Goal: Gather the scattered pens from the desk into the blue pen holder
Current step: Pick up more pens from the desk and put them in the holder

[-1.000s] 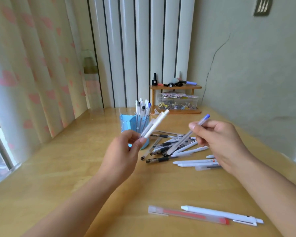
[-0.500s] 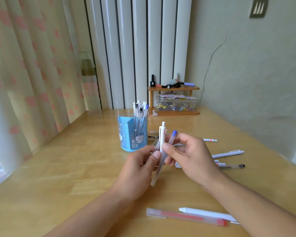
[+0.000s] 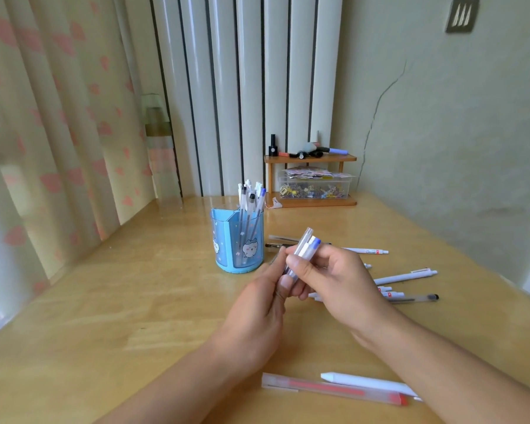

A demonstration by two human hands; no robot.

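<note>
We have brought both hands together: left hand (image 3: pixel 259 304) and right hand (image 3: pixel 334 283) now clasp one pen bundle (image 3: pixel 302 250), ready for the blue pen holder (image 3: pixel 237 240) just ahead-left.

Pen holder (image 3: pixel 237 244) stands left of loose pens (image 3: pixel 404 276) on desk (image 3: pixel 135 301).

A second ago the hands were apart, each holding one pen. Now the left hand (image 3: pixel 257 304) and right hand (image 3: pixel 340 286) meet at the surface's centre, their grips closed together on a small bundle of pens (image 3: pixel 303 249) tilted toward 1 o'clock.
</note>
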